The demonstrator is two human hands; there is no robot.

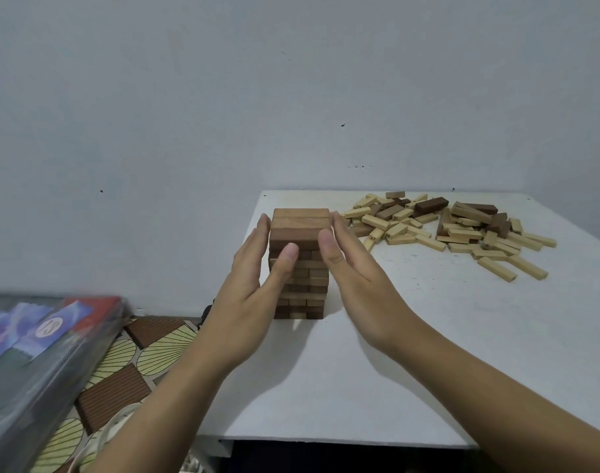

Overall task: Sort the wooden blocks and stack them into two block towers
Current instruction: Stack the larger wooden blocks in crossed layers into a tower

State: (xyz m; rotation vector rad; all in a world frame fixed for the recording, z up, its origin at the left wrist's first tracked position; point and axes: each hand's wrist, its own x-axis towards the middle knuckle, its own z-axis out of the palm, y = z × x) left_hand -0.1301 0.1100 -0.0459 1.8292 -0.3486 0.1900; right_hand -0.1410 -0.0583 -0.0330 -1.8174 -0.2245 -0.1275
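Brown wooden block tower (300,264) upright on white desk (428,336), near its left edge.
Left hand (254,268) and right hand (349,264) flank it, grip open: straight fingers flat against its sides.

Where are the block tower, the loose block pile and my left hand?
block tower (300,218), head view, on the top layer's upper face.
loose block pile (462,230), head view, on a pale block near its middle.
left hand (254,278), head view, on the middle of the hand, beside the tower.
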